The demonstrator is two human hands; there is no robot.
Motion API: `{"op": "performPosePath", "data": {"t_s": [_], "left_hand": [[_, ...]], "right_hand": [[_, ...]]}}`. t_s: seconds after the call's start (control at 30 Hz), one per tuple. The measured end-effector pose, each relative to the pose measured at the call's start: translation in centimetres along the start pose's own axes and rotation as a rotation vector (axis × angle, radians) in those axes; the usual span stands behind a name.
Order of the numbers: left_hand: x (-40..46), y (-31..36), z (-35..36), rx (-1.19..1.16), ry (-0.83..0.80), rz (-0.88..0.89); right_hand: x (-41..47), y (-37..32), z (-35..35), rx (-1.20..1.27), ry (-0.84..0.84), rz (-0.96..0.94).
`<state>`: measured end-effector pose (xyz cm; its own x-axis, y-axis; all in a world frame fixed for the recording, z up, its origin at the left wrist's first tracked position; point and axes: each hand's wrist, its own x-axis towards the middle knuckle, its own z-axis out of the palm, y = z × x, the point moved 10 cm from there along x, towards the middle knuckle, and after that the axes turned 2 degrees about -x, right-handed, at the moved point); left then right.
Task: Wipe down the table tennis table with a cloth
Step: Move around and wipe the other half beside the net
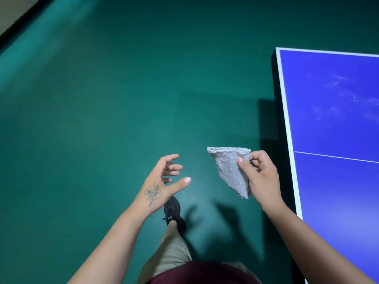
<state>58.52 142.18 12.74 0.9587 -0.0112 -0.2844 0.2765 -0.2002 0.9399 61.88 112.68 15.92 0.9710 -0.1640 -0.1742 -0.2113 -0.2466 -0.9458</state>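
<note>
A blue table tennis table [332, 103] with white edge lines fills the right side of the head view; pale smudges show on its far part. My right hand [259, 177] pinches a grey terry cloth [229, 169] between thumb and fingers, holding it in the air just left of the table's edge. The cloth hangs folded in a rough triangle. My left hand [162, 181] floats a little to the left of the cloth, fingers spread and relaxed, holding nothing. Neither hand touches the table.
Green sports flooring [102, 109] spreads to the left and ahead. My black shoe [173, 214] and beige trouser leg step forward below the hands. A dark wall base [18, 27] runs across the top left corner.
</note>
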Motion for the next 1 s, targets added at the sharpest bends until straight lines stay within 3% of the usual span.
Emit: {"op": "performPosePath", "data": {"t_s": [0.27, 0.53, 0.8, 1.0], "left_hand": [[20.6, 5.5, -2.2, 0.085, -0.252, 0.041], [37.2, 12.2, 1.0, 0.126, -0.402, 0.073], [54.8, 18.0, 6.9, 0.206, -0.433, 0.066], [67.6, 24.6, 10.1, 0.178, -0.377, 0.078]], "right_hand": [[12.1, -2.8, 2.4, -0.011, 0.219, 0.09], [24.1, -4.4, 1.6, 0.067, 0.317, 0.125], [42.9, -3.3, -3.5, 0.113, 0.357, 0.188], [56.9, -7.2, -8.2, 0.092, 0.362, 0.166]]}}
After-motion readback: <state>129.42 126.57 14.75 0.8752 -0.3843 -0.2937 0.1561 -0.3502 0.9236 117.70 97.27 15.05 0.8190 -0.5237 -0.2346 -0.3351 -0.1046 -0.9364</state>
